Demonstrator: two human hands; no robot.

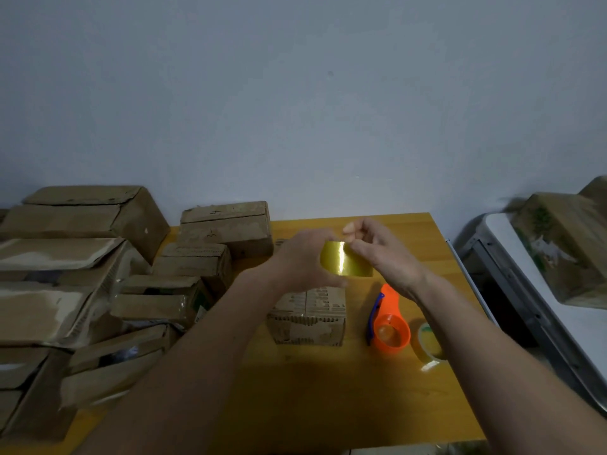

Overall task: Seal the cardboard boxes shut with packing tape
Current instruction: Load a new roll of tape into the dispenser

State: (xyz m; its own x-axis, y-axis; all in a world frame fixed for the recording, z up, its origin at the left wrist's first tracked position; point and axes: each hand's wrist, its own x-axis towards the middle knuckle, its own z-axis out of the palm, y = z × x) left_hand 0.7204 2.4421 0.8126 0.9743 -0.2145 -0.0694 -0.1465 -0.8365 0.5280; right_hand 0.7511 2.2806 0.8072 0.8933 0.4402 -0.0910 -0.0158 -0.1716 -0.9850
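Both hands — left hand (303, 257), right hand (382, 254) — pinched a short glossy yellowish strip of packing tape (345, 262) taut, its long axis crosswise, above the small brown cardboard box (308, 318) at 6 o'clock on the worktop (328, 389).

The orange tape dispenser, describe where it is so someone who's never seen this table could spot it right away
Start at the yellow wooden table and find the small cardboard box standing alone near its middle, below the person's raised hands. Just right of that box lies the orange tape dispenser, with a tape roll on its far side. It is the only bright orange thing there, with a blue strip along its left edge.
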